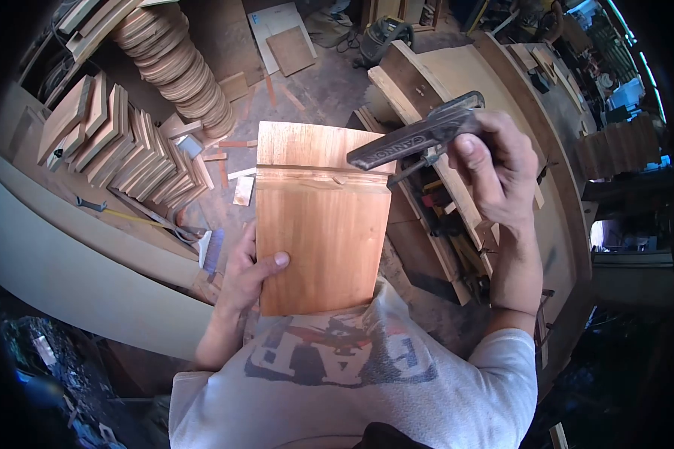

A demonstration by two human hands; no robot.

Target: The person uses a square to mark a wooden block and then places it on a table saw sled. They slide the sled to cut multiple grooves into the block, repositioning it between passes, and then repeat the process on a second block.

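Observation:
My left hand [249, 271] grips a reddish-brown wooden board [323, 247] at its lower left edge, thumb lying on the face. The board is held in front of my shirt, and a stepped groove runs across it near the top, with a small chipped spot in it. In my right hand [496, 166] is a dark metal hand plane [416, 133] with raised lettering on its side and a rod sticking out below. It is raised at the board's upper right, its front end overlapping the board's top corner in this view.
A workbench [464, 67] with a raised wooden edge stands at the right, with shelves beneath. Stacked angled wooden pieces [138, 153] and a tall pile of round wooden discs [176, 63] are at the left. A brush [211, 248] and wood offcuts lie nearby; a shop vacuum [386, 39] stands behind.

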